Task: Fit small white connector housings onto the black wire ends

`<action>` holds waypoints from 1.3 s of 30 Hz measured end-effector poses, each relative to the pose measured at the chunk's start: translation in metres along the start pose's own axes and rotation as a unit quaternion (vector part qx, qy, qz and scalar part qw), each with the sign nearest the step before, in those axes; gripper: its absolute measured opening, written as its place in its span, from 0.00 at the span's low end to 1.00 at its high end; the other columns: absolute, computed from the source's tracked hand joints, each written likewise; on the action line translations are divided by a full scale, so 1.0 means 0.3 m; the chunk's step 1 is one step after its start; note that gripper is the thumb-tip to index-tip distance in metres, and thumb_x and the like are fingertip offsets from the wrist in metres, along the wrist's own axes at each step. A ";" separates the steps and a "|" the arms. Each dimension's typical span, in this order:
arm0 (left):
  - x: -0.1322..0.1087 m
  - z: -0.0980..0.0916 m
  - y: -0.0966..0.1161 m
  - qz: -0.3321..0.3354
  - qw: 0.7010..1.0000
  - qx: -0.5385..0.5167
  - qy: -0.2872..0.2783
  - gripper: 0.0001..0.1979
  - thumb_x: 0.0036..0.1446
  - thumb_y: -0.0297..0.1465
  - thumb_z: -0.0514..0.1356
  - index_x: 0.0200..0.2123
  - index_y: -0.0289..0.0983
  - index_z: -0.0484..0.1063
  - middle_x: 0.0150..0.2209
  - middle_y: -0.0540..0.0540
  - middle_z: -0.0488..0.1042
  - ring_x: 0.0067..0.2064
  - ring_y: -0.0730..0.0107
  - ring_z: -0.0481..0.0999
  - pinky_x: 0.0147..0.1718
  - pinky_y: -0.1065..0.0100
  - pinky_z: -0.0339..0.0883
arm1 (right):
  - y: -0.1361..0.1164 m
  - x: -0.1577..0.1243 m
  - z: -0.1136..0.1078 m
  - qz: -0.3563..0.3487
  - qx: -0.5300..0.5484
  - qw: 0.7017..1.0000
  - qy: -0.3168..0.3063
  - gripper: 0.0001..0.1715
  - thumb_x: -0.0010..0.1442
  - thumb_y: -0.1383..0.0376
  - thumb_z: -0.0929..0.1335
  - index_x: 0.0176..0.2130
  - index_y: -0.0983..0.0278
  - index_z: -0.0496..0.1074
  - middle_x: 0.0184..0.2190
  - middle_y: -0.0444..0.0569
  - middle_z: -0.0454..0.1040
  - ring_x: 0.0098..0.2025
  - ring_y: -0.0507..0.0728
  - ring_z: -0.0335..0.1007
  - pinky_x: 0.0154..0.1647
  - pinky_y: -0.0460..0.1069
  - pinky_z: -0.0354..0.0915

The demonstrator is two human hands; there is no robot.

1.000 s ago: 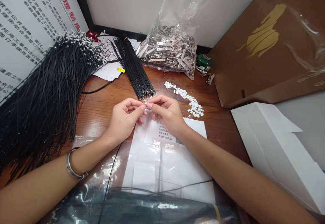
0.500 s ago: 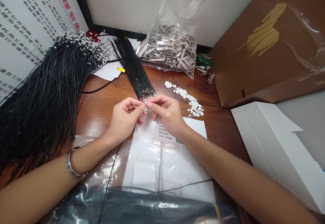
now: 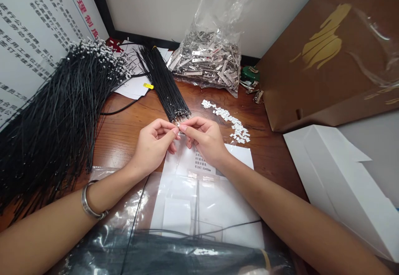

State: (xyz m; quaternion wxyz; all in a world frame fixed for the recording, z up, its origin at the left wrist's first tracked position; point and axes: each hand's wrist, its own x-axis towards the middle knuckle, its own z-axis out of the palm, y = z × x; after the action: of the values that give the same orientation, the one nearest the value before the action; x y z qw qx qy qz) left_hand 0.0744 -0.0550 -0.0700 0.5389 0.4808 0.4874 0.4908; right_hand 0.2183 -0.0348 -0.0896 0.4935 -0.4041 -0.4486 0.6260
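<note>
My left hand (image 3: 157,144) and my right hand (image 3: 202,137) meet tip to tip, each in a pinch of thumb and forefinger. Between the fingertips shows a tiny pale thing, too small and covered to make out. Just beyond them end the bare metal tips of a bundle of black wires (image 3: 166,85). To the right of my right hand lie small white plastic connectors (image 3: 238,129), strewn in a curved band. A single black wire (image 3: 137,208) runs down from beneath my left wrist; its upper end is hidden.
A large heap of black wires (image 3: 56,112) with white ends stands at left. Behind are a clear bag of metal clips (image 3: 208,58) and a green tape measure (image 3: 250,74). A brown box (image 3: 311,71) and white carton (image 3: 336,183) flank the right; bagged wires (image 3: 174,254) lie in front.
Both hands stay in nearly the same place, fingertips still pressed together. Only a very slight shift of the fingers shows.
</note>
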 end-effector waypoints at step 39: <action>-0.002 0.003 0.009 -0.019 1.000 -0.010 0.004 0.06 0.50 0.30 0.64 0.27 0.34 0.70 0.22 0.50 0.74 0.19 0.76 0.70 0.19 0.74 0.67 | 0.000 -0.013 0.005 -0.051 -0.059 0.997 0.003 0.15 0.49 0.56 0.75 0.31 0.65 0.74 0.20 0.41 0.70 0.17 0.46 0.58 0.17 0.45 0.55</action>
State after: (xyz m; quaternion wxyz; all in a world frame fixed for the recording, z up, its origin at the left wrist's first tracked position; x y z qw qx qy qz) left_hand 0.0752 -0.0555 -0.0672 0.5508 0.4638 0.4942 0.4871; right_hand 0.2177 -0.0389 -0.0889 0.5016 -0.4110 -0.5033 0.5712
